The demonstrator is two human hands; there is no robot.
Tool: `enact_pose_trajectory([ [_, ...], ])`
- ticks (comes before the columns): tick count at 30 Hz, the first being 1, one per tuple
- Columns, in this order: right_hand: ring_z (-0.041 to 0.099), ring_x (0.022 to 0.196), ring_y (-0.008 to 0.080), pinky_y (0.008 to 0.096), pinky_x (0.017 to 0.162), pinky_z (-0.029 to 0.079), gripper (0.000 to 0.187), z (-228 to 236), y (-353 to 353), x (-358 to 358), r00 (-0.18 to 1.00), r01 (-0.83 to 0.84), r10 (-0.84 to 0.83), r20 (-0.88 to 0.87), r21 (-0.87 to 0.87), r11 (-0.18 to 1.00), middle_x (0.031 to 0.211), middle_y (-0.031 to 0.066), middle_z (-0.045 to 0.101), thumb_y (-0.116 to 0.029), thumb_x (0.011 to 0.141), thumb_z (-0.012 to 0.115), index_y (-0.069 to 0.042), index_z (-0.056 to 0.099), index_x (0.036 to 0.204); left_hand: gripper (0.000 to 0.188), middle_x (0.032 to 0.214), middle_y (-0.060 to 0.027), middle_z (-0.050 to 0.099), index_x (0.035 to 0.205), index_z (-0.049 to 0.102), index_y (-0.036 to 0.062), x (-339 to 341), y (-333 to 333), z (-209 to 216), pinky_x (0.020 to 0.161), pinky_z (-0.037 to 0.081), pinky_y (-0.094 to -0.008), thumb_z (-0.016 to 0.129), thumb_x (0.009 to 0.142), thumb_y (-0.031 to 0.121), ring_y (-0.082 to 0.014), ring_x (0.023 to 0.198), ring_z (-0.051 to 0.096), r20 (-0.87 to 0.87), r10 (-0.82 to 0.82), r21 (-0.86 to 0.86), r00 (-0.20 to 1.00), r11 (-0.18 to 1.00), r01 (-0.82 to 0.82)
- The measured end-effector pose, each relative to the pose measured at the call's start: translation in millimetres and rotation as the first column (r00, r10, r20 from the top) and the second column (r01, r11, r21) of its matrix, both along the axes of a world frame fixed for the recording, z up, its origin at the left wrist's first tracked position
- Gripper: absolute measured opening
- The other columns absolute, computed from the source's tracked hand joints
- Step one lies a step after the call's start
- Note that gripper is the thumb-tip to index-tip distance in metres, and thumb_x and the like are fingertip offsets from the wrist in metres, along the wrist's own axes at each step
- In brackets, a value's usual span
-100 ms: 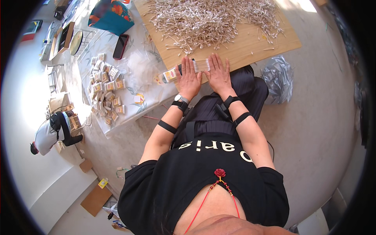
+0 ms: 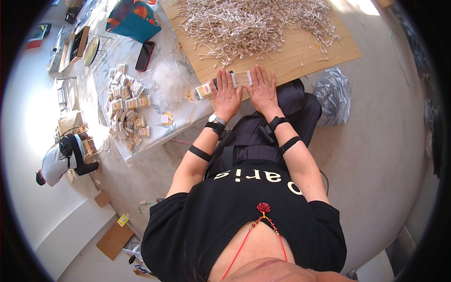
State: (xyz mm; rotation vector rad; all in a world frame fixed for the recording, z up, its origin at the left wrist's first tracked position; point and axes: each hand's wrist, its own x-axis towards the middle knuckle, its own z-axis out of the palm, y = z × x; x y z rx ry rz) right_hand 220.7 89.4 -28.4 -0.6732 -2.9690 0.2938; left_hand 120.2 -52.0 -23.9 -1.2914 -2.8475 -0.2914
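Observation:
A flat row of cotton swabs (image 2: pixel 242 78) lies side by side at the near edge of the wooden board (image 2: pixel 286 69). My left hand (image 2: pixel 227 96) rests flat at the row's left end, fingers stretched out and pointing away from me. At the right end lies my right hand (image 2: pixel 263 91), also flat with straight fingers. Under and beside my left fingers is a dark strip, partly hidden, and left of it a small white-and-yellow printed packet (image 2: pixel 204 90). Beyond my hands, a large heap of loose cotton swabs (image 2: pixel 235 28) covers the board.
Left on the cloth-covered table (image 2: pixel 159 127) are several small swab packs (image 2: pixel 129 103), clear plastic bags (image 2: pixel 171 77), a phone (image 2: pixel 145 56) and a teal flowered bag (image 2: pixel 136 21). A silvery plastic bag (image 2: pixel 333 94) sits right of my knees. Another person (image 2: pixel 61 157) bends over at far left.

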Motion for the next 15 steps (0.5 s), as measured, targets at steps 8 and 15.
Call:
enact_pose_trajectory([
  [8,0.005,0.166,0.0209,0.0591,0.131,-0.003,0.075,3.0,-1.3,-1.6,0.997,-0.013,0.011,0.081,0.026,1.0,0.179,0.0085,0.015,-0.052,0.111,0.036,-0.006,0.023,0.169,0.082,0.176,-0.0232,0.013,0.164,0.025,-0.0073,1.2,2.2,-1.9,0.13,-0.006,-0.0561,0.043,0.108,0.05,-0.0335,0.166,0.002,-0.002,-0.006,-0.01,1.0,1.0,0.006],
  [15,0.006,0.166,0.0219,0.0583,0.131,-0.001,0.075,3.1,-0.3,-1.8,1.0,-0.026,0.026,0.007,0.001,1.0,0.179,0.0092,0.015,-0.05,0.11,0.038,-0.005,0.024,0.168,0.084,0.176,-0.0245,0.013,0.164,0.024,-0.0084,2.8,3.3,-2.2,0.13,-0.006,-0.0561,0.044,0.107,0.05,-0.0354,0.166,0.002,0.022,0.022,0.008,1.0,1.0,-0.022],
])
